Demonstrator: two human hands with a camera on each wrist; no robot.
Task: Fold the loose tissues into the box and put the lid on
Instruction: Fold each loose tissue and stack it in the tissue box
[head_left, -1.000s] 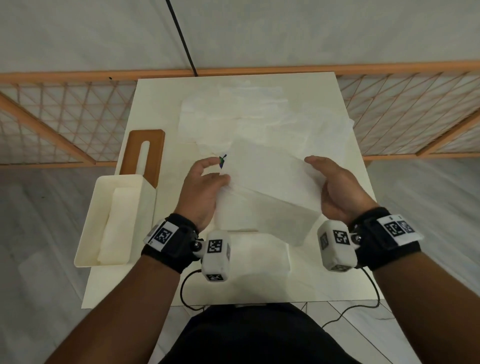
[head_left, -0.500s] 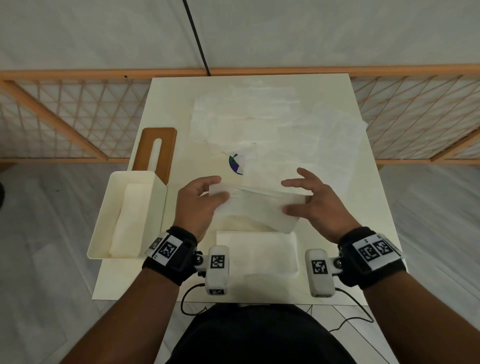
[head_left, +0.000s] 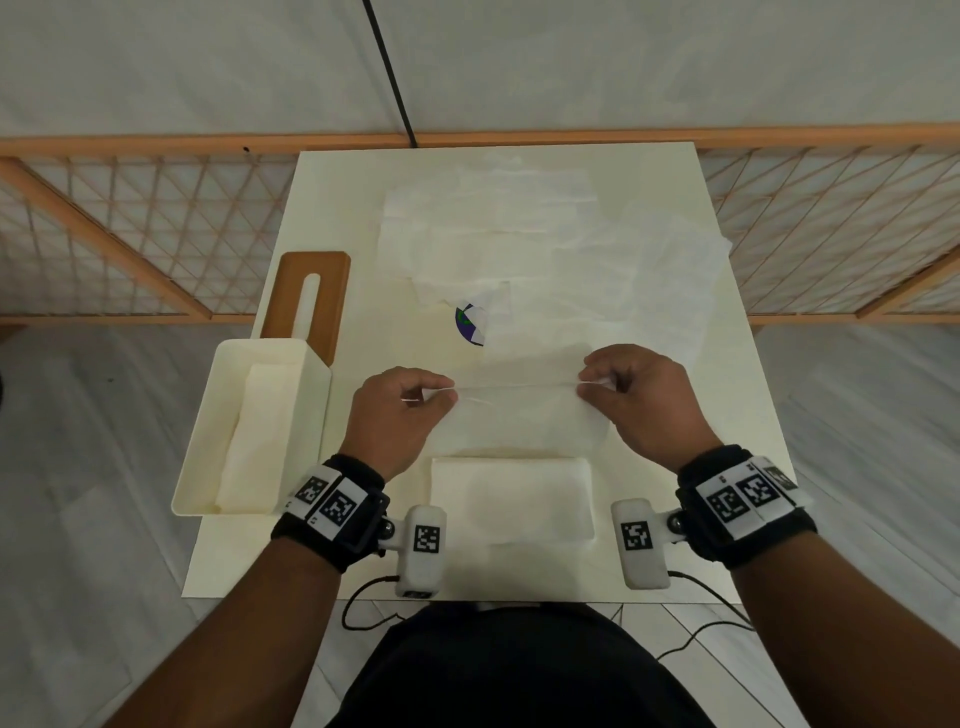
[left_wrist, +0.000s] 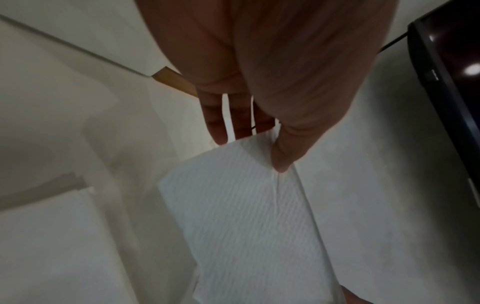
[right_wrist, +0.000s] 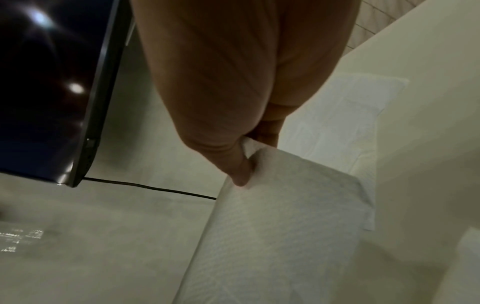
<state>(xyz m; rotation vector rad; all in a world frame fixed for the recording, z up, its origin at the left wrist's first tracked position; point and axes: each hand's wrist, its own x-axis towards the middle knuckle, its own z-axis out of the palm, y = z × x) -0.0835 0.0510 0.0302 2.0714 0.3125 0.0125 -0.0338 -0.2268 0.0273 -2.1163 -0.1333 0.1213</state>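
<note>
I hold one white tissue stretched between both hands above the table. My left hand pinches its left end with thumb against fingers. My right hand pinches its right end the same way. A folded tissue stack lies just in front of it near the table's front edge. The cream tissue box stands at the left edge with folded tissues inside. Its wooden lid, with a slot, lies behind the box. Several loose tissues are spread over the far half.
A small blue and green round mark shows on the cream table beside the loose tissues. An orange lattice fence runs behind the table. Cables hang from my wrist cameras at the front edge.
Both hands brought the tissue down and toward me, folded it narrower and moved apart, and now pinch its two ends; earlier my right hand was spread over it.
</note>
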